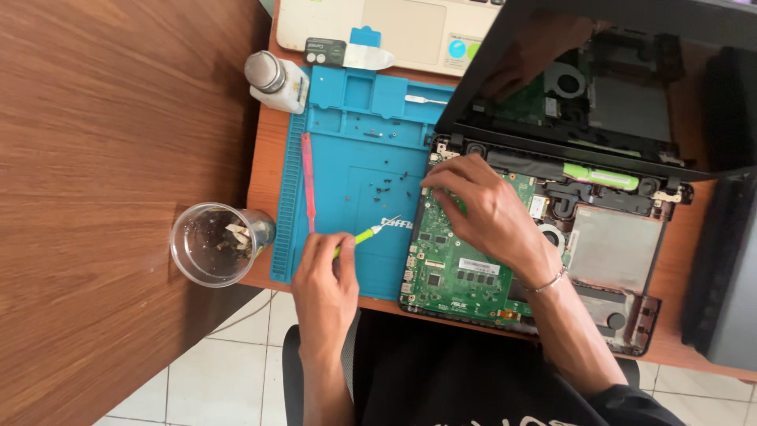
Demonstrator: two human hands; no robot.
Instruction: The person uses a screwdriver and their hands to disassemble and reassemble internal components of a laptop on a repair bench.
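An opened laptop (pixel 631 252) lies on the desk with its green circuit board (pixel 449 272) exposed and its dark screen lid (pixel 631 47) raised behind. My right hand (pixel 485 213) rests on the board's upper left part, fingers curled down onto it. My left hand (pixel 323 280) lies on the front edge of a blue work mat (pixel 355 134) and grips a green-handled tool (pixel 371 232) with a thin metal tip pointing right. Several small dark screws (pixel 388 183) are scattered on the mat.
A red-handled screwdriver (pixel 308 180) lies along the mat's left side. A clear plastic cup (pixel 214 243) sits at the desk corner, a white pump bottle (pixel 276 80) behind it. A second pale laptop (pixel 394 28) sits at the back. A black case (pixel 729 260) stands at right.
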